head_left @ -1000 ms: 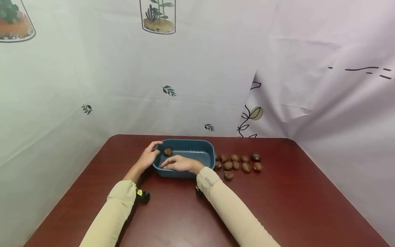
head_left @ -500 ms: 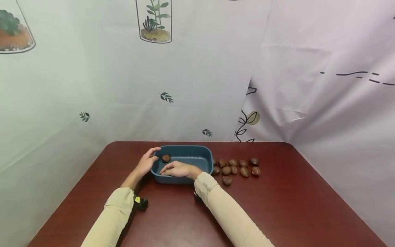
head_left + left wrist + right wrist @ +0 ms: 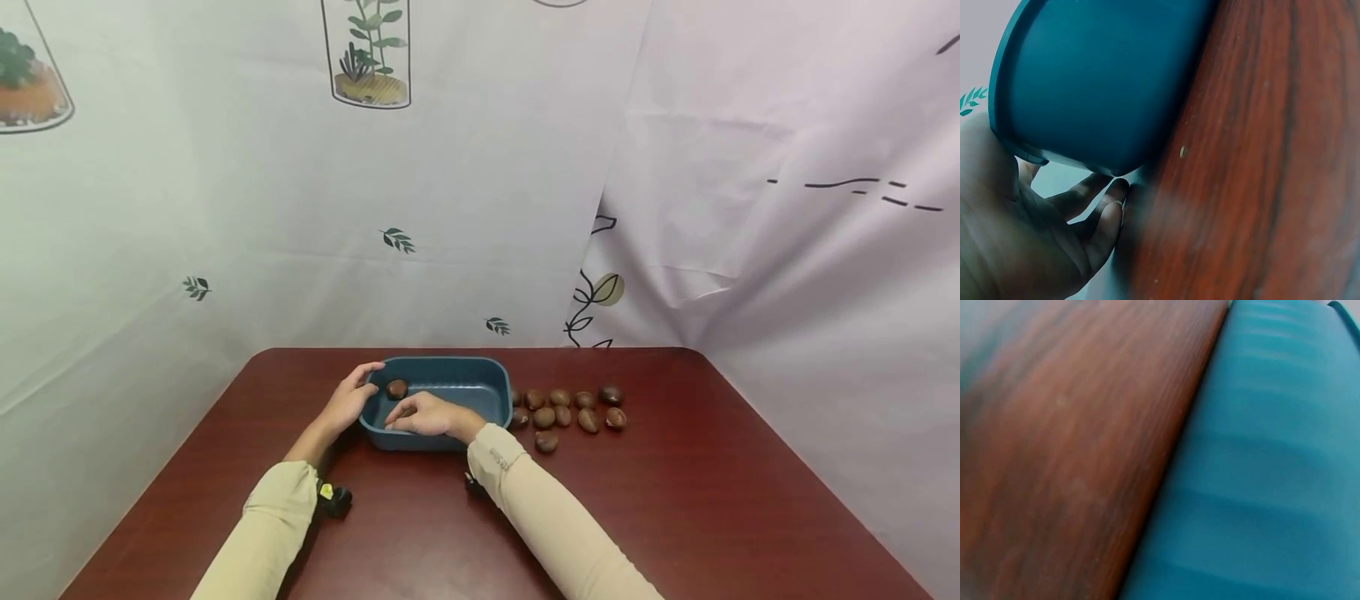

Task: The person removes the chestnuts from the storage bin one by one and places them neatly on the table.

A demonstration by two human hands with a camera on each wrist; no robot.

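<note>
A blue rectangular tray stands near the table's far edge. My left hand holds its left end; in the left wrist view, that hand has its thumb side at the rim and its fingers bent beside the outer wall. Over the near wall reaches my right hand, fingertips pointing down inside the near left part. Whether those fingers pinch anything is hidden. One brown chestnut lies in the far left corner of the tray. The right wrist view shows only the tray's outer side and the table, without the hand.
Several chestnuts lie in loose rows on the dark red table, right of the tray. One chestnut sits nearer than the others. A printed white cloth hangs behind the table.
The head view has shifted, so the table appears lower and slightly left. Against the tray, both hands stay in nearly the same place, and the right fingers look slightly more bent. The chestnuts have not moved.
</note>
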